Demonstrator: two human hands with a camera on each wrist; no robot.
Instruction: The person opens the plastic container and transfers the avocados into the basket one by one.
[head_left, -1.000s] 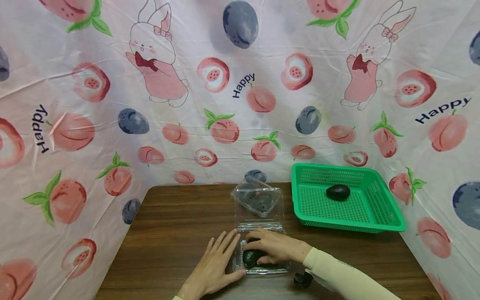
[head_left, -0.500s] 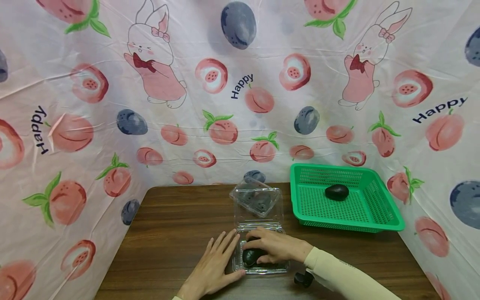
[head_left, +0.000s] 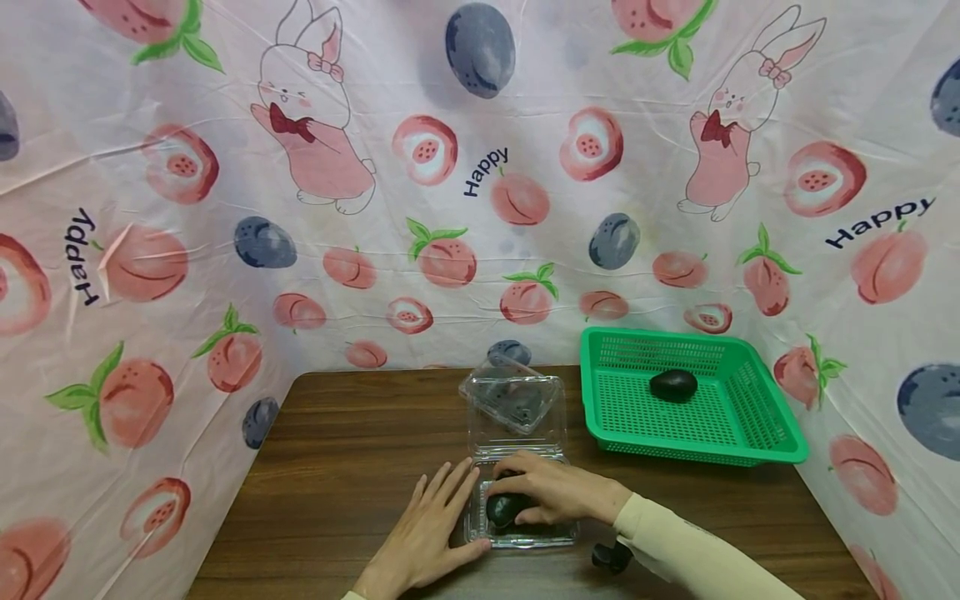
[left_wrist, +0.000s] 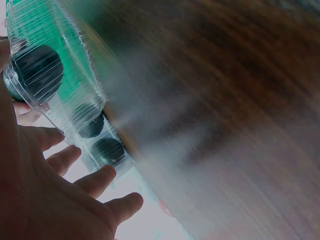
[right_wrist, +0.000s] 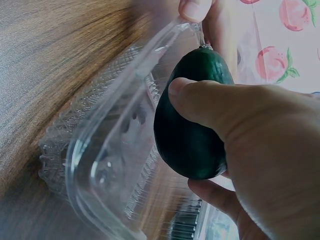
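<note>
My right hand [head_left: 555, 493] grips a dark green avocado [head_left: 507, 508] over the base of a clear plastic clamshell box [head_left: 521, 543]. In the right wrist view my thumb lies across the avocado [right_wrist: 187, 135] and fingers reach round its far side, close by the box's rim [right_wrist: 75, 170]. The box's lid [head_left: 480, 429] is folded back, away from me. Flat on the table, my left hand [head_left: 431, 525] has its fingers spread, with thumb and fingertips right at the box's left edge. Through the plastic in the left wrist view, dark round shapes [left_wrist: 107, 150] appear beyond the fingers.
A second clear plastic container [head_left: 517, 396] lies on the opened lid at the back. To the right stands a green perforated basket [head_left: 693, 450] holding another avocado [head_left: 673, 386]. Patterned cloth [head_left: 450, 225] hangs around the wooden table [head_left: 337, 450].
The right hand and its avocado have shifted very slightly to the right. My left hand and the box stay where they were.
</note>
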